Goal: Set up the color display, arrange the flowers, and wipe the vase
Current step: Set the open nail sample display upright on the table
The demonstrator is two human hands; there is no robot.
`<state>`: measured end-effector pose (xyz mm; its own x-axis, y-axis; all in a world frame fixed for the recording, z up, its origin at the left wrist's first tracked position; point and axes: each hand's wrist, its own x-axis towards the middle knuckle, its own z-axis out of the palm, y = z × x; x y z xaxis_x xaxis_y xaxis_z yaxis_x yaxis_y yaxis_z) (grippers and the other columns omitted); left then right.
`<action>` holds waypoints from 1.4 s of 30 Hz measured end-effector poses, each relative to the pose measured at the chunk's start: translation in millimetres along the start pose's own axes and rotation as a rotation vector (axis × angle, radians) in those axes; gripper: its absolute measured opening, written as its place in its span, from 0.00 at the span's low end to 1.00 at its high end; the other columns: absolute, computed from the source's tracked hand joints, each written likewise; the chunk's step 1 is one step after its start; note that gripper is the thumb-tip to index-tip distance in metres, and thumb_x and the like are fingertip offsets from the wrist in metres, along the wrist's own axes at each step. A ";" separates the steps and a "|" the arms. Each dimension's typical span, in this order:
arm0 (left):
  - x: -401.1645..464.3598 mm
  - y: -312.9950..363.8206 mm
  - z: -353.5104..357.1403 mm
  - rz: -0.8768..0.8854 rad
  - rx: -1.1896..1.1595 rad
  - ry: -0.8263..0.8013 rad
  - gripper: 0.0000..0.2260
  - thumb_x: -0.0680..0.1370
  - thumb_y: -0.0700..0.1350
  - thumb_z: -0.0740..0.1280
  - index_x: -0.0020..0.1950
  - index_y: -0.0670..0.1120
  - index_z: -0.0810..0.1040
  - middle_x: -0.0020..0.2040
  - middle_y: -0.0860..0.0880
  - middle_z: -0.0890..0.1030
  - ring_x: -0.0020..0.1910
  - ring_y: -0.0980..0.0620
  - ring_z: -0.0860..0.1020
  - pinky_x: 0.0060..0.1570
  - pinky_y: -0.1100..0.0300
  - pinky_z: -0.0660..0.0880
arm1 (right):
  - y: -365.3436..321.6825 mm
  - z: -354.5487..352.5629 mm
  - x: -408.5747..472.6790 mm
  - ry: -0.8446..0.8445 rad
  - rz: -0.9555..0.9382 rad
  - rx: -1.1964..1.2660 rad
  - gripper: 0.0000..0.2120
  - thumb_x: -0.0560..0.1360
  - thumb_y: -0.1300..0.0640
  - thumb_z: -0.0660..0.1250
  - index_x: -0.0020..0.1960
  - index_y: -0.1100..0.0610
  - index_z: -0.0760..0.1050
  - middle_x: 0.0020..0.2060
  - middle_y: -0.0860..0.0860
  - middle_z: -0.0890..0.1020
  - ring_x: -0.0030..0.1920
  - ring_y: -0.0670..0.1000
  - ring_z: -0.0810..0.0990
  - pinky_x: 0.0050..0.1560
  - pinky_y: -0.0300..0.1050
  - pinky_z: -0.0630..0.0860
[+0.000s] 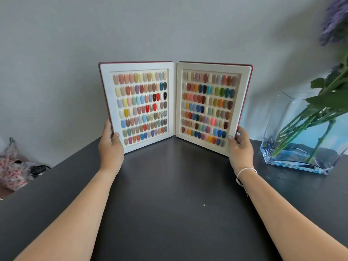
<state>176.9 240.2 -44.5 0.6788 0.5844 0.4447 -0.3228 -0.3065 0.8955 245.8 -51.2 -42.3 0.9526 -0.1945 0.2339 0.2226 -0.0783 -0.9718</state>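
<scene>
Grey wall (pixel 56 53) fills the background, and a dark matte tabletop (pixel 169 194) runs from the near edge up to it. At the centre of the view a color display (pixel 175 106) stands upright on the tabletop, opened like a book with its hinge facing the wall and its two white-framed panels angled toward the camera. Each panel carries rows of small painted nail swatches in many shades, and a dark red cover shows along the outer edges.

At about 8 o'clock from the display's centre, the left hand (pixel 111 146) grips the lower outer edge of the left panel, thumb on the white front frame and fingers wrapped behind the cover. At about 4 o'clock, the right hand (pixel 241 147) clasps the lower outer edge of the right panel the same way, thumb in front and fingers curled round the back. A thin white string bracelet (pixel 244 171) circles the right wrist.

Toward 3 o'clock, well apart from the display, a clear rectangular glass vase (pixel 278 147) sits on the tabletop with some water in its base. Green stems of the flowers (pixel 335 25) lean out of it toward 1 o'clock, ending in blurred purple blooms at the frame's corner. At 9 o'clock, beyond the table's edge, lies a floral-patterned bag (pixel 13 170).
</scene>
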 end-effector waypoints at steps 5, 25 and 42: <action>-0.2 -0.6 1.1 -0.009 0.011 0.006 0.20 0.81 0.40 0.54 0.70 0.57 0.63 0.63 0.58 0.73 0.59 0.56 0.75 0.39 0.74 0.74 | 1.6 -0.8 2.6 -0.009 -0.001 -0.003 0.18 0.78 0.59 0.57 0.66 0.48 0.64 0.65 0.53 0.74 0.63 0.55 0.73 0.63 0.56 0.71; -4.5 0.9 2.4 0.021 0.053 0.072 0.18 0.81 0.39 0.53 0.66 0.57 0.66 0.61 0.56 0.75 0.56 0.57 0.77 0.43 0.65 0.77 | 8.5 -3.7 9.0 -0.069 -0.020 -0.025 0.20 0.79 0.61 0.54 0.67 0.46 0.62 0.63 0.49 0.74 0.60 0.50 0.72 0.58 0.44 0.70; -24.7 10.7 -7.5 0.003 0.048 0.085 0.18 0.81 0.40 0.55 0.66 0.59 0.66 0.63 0.54 0.74 0.61 0.51 0.75 0.44 0.61 0.78 | 9.3 4.6 27.5 -0.027 0.022 -0.045 0.19 0.79 0.60 0.54 0.68 0.48 0.64 0.64 0.53 0.75 0.63 0.55 0.73 0.64 0.53 0.70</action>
<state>151.7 228.2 -45.8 0.6186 0.6444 0.4495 -0.2915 -0.3431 0.8930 275.1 -52.8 -45.0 0.9626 -0.1701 0.2109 0.1926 -0.1180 -0.9742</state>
